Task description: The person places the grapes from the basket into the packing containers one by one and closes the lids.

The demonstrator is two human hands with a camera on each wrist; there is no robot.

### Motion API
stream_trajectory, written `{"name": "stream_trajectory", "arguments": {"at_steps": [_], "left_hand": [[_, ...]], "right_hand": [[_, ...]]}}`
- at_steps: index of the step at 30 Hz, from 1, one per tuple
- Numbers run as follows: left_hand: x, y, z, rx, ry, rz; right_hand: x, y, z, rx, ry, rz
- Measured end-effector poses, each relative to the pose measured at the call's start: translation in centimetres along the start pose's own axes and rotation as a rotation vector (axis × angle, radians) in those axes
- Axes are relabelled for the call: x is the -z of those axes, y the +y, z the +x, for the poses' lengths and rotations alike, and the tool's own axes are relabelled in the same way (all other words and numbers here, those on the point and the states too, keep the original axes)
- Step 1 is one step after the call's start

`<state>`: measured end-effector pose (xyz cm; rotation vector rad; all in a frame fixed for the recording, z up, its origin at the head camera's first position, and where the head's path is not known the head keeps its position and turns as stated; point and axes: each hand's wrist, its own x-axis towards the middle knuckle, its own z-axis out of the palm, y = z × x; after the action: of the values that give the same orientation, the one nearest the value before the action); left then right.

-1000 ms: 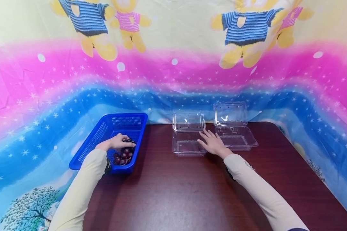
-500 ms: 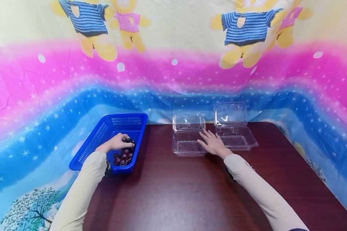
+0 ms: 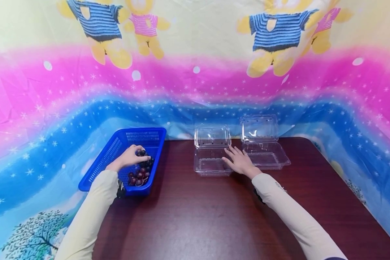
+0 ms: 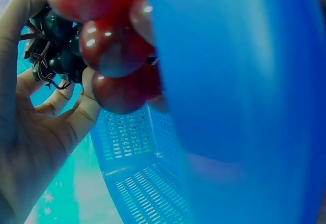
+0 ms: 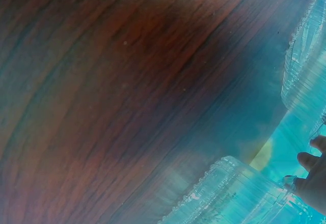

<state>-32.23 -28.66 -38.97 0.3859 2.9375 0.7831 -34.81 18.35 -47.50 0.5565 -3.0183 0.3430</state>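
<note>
Inside the blue basket [image 3: 163, 144], my left hand [image 3: 129, 156] holds a cluster of dark grapes [image 3: 141, 153] between thumb and fingers. The left wrist view shows the fingers curled about these dark grapes [image 4: 58, 46] and their stems. Reddish-purple grapes [image 3: 138, 178] lie at the basket's near end, and loom large as red grapes [image 4: 114, 48] in that wrist view. My right hand [image 3: 241, 163] is spread flat at the right rim of a clear plastic clamshell box [image 3: 211, 167]; only some fingertips [image 5: 317, 165] show in the right wrist view.
A second clear clamshell box [image 3: 269, 159] stands right of the first, both with lids raised at the back. They sit near the far edge of the dark wooden table [image 3: 188, 213]. A printed cloth [image 3: 195, 86] hangs behind and along the sides.
My left hand has shifted slightly up and to the left, bringing the dark grapes along, and more of the grapes below now show. My right hand stays where it was.
</note>
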Motion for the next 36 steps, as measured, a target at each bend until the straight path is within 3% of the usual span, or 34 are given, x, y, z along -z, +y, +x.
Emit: {"name": "stream_trajectory", "arguments": {"at_steps": [11,36], "left_hand": [[0.4,0.5,-0.1,-0.039,0.062,-0.017],[1.3,1.7,0.2,-0.023,0.114,-0.002]], "right_hand": [[-0.3,0.2,0.1,-0.002,0.002,0.002],[-0.3,0.3,0.1,0.005,0.014,-0.004]]}}
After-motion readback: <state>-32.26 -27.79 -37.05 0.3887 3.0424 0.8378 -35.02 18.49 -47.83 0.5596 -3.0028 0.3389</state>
